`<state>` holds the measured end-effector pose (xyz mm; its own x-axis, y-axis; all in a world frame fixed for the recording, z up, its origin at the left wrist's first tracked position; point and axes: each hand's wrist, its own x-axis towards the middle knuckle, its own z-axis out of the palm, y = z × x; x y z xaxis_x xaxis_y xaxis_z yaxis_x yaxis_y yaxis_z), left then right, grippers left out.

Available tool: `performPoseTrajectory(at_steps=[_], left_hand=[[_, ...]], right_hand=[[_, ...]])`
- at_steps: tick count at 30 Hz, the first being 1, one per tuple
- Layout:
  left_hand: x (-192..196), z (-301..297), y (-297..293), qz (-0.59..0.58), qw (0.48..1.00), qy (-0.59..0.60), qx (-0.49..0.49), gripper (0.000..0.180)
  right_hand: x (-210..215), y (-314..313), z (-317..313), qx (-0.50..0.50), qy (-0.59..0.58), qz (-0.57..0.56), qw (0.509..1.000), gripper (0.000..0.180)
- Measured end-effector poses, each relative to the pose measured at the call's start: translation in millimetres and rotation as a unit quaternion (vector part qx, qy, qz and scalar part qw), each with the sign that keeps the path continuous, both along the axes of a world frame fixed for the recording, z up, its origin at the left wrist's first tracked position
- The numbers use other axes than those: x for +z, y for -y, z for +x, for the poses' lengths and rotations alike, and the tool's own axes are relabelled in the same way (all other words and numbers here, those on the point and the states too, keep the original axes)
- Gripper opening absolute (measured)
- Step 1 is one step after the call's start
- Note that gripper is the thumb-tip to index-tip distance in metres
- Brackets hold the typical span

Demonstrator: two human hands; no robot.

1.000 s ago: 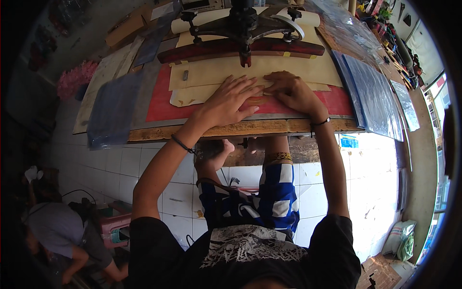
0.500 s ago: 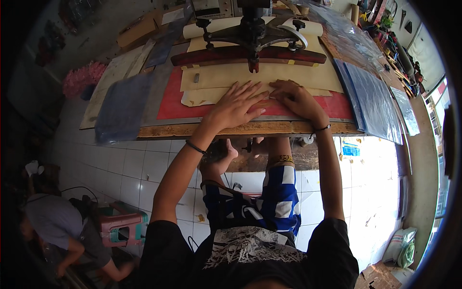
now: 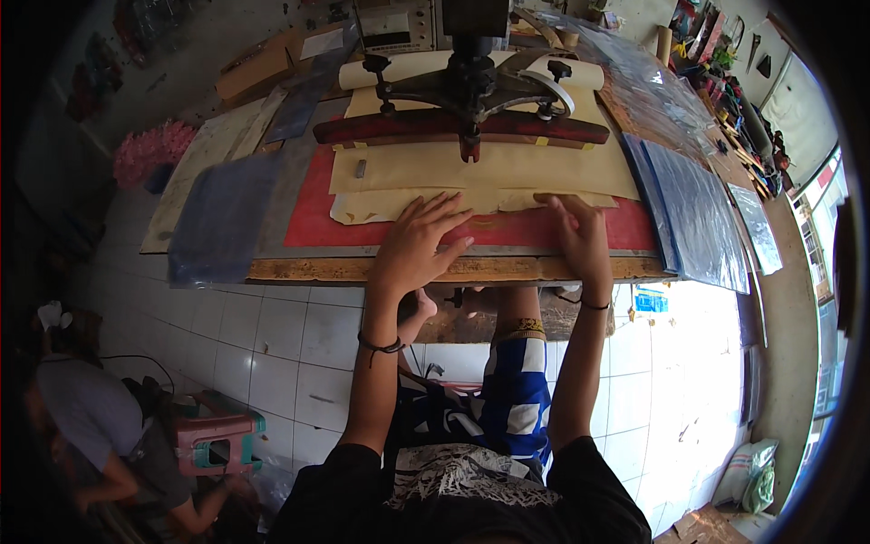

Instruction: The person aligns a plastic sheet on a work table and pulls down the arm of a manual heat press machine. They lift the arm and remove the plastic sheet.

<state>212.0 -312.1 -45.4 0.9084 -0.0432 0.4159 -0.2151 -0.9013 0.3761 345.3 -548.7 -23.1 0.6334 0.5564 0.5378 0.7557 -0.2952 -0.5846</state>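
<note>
My left hand [image 3: 419, 240] is palm down with its fingers spread. Its fingertips rest on the torn-edged lower part of a cream sheet [image 3: 471, 172], and its thumb hangs over the red sheet [image 3: 313, 218] beneath. My right hand [image 3: 584, 238] is at the sheet's right near edge, its index finger bent leftward and its thumb apart. The other fingers are partly hidden, and nothing shows in its grasp. Beyond both hands a dark red bar [image 3: 390, 127] hangs from a black metal press frame [image 3: 472, 86]. A small grey metal piece [image 3: 361, 169] lies on the cream sheet's left side.
Bluish plastic sheets [image 3: 222, 213] drape over the table's left front, and more plastic sheets [image 3: 693, 204] lie at the right. The wooden table edge [image 3: 453, 269] runs before me. At lower left a person [image 3: 109, 417] bends near a pink and green stool [image 3: 217, 440].
Both hands have drawn back toward me and moved apart, the right one rightward. The view has shifted slightly. The cream sheet's lower edge shows more between the hands.
</note>
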Motion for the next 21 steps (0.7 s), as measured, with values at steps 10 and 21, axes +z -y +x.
performPoseTrajectory(at_steps=[10, 21], left_hand=[[-8, 2, -2, 0.009, 1.000, 0.016, -0.009, 0.042], [-2, 4, -2, -0.005, 1.000, 0.025, -0.018, 0.041]], right_hand=[[13, 97, 3, -0.216, 0.043, 0.105, 0.970, 0.024], [53, 233, 29, -0.226, -0.014, -0.292, 0.929, 0.025]])
